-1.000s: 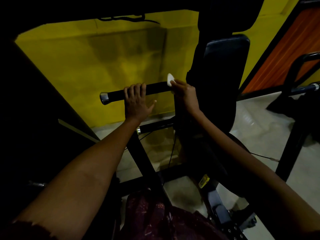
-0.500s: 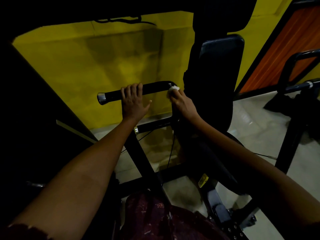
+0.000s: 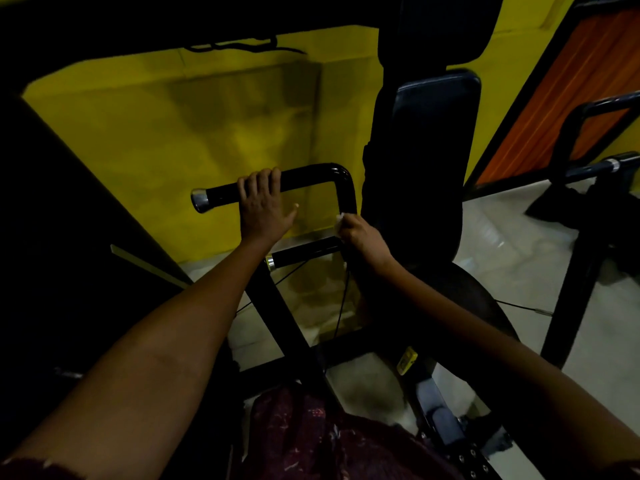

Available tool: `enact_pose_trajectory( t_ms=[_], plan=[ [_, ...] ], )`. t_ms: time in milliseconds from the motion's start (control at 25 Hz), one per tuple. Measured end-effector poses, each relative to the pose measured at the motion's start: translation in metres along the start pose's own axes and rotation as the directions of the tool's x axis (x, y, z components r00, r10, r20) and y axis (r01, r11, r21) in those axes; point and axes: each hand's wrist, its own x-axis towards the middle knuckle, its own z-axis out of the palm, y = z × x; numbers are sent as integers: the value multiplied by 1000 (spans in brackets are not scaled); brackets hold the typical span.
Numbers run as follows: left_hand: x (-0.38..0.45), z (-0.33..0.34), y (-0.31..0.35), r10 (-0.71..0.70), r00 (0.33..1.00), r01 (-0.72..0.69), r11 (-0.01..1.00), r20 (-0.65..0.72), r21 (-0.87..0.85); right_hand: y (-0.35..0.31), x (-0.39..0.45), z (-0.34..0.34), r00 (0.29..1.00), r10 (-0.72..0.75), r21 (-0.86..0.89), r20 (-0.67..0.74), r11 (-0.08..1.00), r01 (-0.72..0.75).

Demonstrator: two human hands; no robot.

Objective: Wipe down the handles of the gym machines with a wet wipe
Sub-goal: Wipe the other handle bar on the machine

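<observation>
A black machine handle [image 3: 308, 176] with a chrome end cap runs horizontally, then bends down at its right end. My left hand [image 3: 263, 206] hangs on the horizontal part, fingers curled over the top, thumb stretched out to the right. My right hand [image 3: 360, 233] grips a small white wet wipe [image 3: 339, 220] and holds it against the downward leg of the bar, just below the bend. Most of the wipe is hidden in the fingers. A second, shorter black handle [image 3: 304, 253] with a chrome tip sticks out left just under my right hand.
A black padded backrest [image 3: 436, 150] and dark frame post stand right of the handle. Yellow wall behind. Black frame bars [image 3: 277, 306] and thin cables cross the pale floor below. Another machine's bar [image 3: 602, 168] stands at the right, before an orange panel.
My right hand has slid the wipe from the top of the horizontal bar, round the bend and down the vertical leg. My left hand keeps its hold on the bar.
</observation>
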Motion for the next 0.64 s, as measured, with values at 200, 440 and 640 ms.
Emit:
enact_pose_trajectory(
  t_ms=[200, 440, 640],
  plan=[
    [0, 1, 0, -11, 999, 11, 1000, 32, -11, -4, 13, -23, 868, 402, 422, -291, 868, -260],
    [0, 2, 0, -2, 1000, 2, 1000, 3, 0, -14, 66, -45, 889, 416, 398, -193, 861, -316],
    [0, 5, -2, 3, 1000, -3, 1000, 7, -1, -9, 60, -35, 754, 645, 564, -123, 671, -481]
  ],
)
